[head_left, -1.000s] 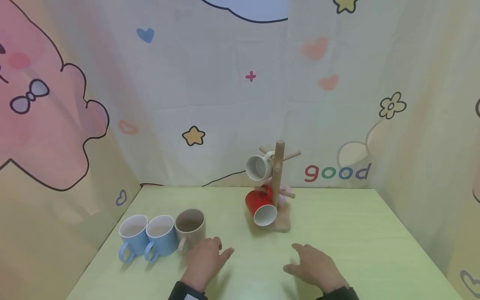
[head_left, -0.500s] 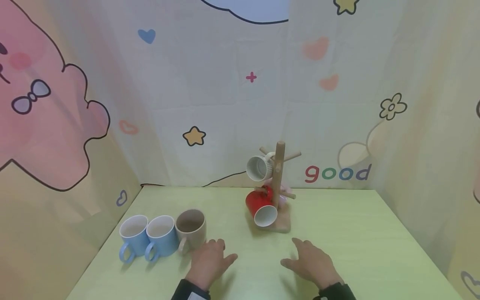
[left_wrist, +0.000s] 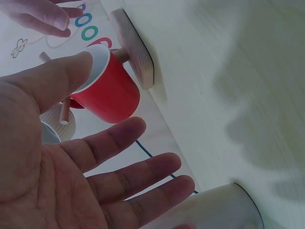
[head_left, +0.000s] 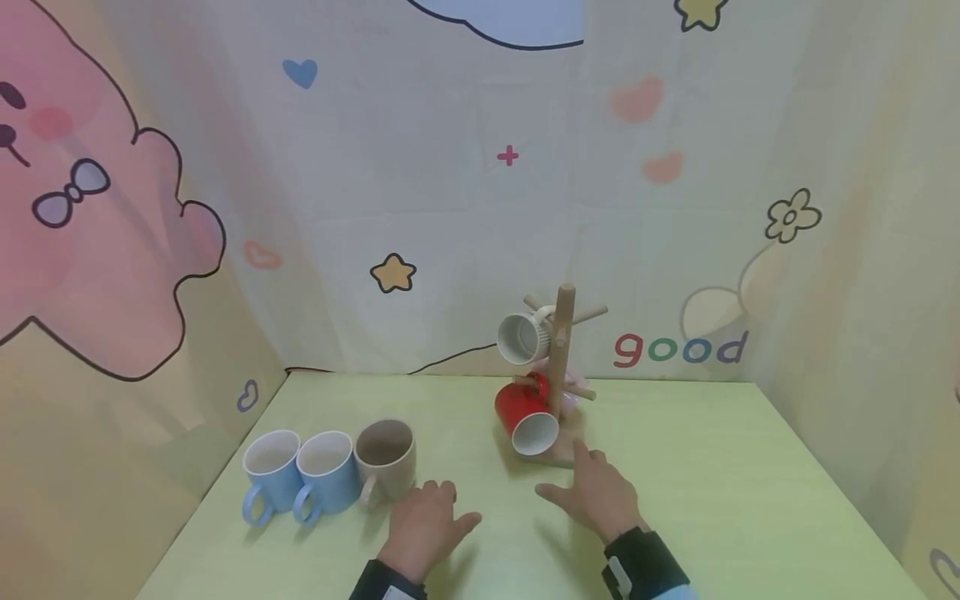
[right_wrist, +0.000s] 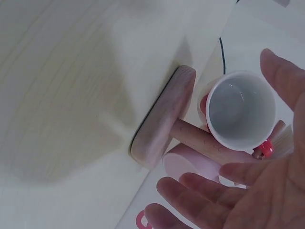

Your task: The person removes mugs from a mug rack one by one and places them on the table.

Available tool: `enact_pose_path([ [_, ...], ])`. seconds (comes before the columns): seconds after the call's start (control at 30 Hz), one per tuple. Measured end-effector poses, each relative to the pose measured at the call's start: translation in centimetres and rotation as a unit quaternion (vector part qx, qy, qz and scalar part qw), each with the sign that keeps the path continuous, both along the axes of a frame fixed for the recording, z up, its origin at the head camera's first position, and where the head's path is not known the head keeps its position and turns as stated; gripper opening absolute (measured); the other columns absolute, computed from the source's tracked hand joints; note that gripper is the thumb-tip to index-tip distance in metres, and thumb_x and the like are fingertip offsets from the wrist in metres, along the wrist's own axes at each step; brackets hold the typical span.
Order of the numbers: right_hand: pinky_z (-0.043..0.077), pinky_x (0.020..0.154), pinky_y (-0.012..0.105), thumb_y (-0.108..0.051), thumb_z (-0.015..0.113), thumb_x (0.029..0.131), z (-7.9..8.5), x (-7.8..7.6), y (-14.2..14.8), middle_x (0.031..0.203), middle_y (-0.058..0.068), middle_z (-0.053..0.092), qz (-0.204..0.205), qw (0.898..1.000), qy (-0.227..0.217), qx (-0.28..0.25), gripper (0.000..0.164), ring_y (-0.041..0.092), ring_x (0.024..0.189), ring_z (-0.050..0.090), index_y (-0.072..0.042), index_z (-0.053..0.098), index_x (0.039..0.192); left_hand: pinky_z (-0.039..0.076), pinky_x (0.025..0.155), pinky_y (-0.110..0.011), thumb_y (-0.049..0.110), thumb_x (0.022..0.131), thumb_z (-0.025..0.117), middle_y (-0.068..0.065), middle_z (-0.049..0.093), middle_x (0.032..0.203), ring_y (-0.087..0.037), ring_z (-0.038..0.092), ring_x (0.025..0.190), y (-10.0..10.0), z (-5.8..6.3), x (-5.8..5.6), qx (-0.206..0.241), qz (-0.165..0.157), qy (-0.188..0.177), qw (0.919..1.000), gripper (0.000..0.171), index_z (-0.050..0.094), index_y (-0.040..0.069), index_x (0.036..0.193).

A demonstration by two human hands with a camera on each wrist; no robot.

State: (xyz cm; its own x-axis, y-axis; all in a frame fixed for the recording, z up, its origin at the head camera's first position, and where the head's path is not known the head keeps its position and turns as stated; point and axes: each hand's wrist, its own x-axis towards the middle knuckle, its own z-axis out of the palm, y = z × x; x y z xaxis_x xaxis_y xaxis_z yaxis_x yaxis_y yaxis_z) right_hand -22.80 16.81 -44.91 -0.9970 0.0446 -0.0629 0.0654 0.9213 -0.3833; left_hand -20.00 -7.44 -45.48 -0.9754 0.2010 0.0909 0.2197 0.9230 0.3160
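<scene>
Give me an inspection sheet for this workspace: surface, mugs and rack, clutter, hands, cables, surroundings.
Surface: pale green table, wood-grained.
Job's things: two light-blue mugs and a beige mug upright at left; red mug and white ribbed mug hang on a wooden mug rack; pink mug partly hidden behind its post.
Clutter: nothing seen.
Hands: left hand near the beige mug, right hand in front of the rack; both hold nothing.
Cables: thin dark line, possibly a cord, at the back.
Surroundings: printed backdrop.
</scene>
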Motion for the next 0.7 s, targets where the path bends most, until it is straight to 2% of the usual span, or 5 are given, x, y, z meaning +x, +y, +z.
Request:
enact_pose_path([
  [0.1,0.050,0.084,0.062,-0.060,0.078,0.075,0.0,-0.6,-0.4,0.126,0.032,0.054,-0.003,1.000,0.009,-0.009,0.107,0.043,0.104,0.060,0.002,0.032,0.149,0.048,0.066,-0.046,0.044,0.085,0.073,-0.013,0.058,0.080,-0.033,0.059,0.074,0.0,0.1,0.0,-0.001,-0.001,-0.003,1.0000,0.043,0.064,0.003,0.092],
  [0.3,0.053,0.079,0.058,-0.053,0.082,0.074,-0.1,-1.7,-1.4,0.123,0.026,0.057,0.001,0.997,0.060,-0.046,0.110,0.039,0.103,0.059,-0.004,0.021,0.152,0.048,0.066,-0.046,0.044,0.085,0.073,-0.012,0.057,0.079,-0.033,0.058,0.073,-0.1,0.0,0.2,-0.003,-0.005,0.006,1.0000,0.042,0.064,0.003,0.091],
  [0.43,0.053,0.076,0.058,-0.051,0.084,0.073,-0.3,-2.5,-2.2,0.122,0.025,0.058,-0.009,0.993,0.086,-0.078,0.110,0.040,0.103,0.060,-0.006,0.021,0.151,0.047,0.064,-0.045,0.046,0.084,0.073,-0.012,0.057,0.078,-0.033,0.059,0.072,-0.3,0.0,0.3,-0.011,-0.006,0.019,0.9997,0.043,0.064,0.004,0.089],
  [0.57,0.054,0.071,0.057,-0.052,0.083,0.073,-0.3,-2.9,-2.9,0.115,0.026,0.059,-0.027,0.991,0.096,-0.091,0.109,0.041,0.095,0.064,-0.004,0.021,0.149,0.047,0.064,-0.045,0.047,0.083,0.072,-0.011,0.057,0.078,-0.033,0.059,0.071,-0.5,-0.2,0.3,-0.014,-0.005,0.023,0.9996,0.043,0.064,0.005,0.089],
  [0.7,0.054,0.068,0.055,-0.052,0.081,0.075,0.0,-3.4,-2.8,0.114,0.025,0.059,-0.047,0.988,0.103,-0.105,0.097,0.039,0.094,0.064,-0.004,0.032,0.144,0.047,0.062,-0.044,0.046,0.084,0.073,-0.011,0.056,0.078,-0.032,0.058,0.070,-0.6,-0.2,0.4,-0.007,-0.002,0.015,0.9999,0.042,0.063,0.005,0.089],
])
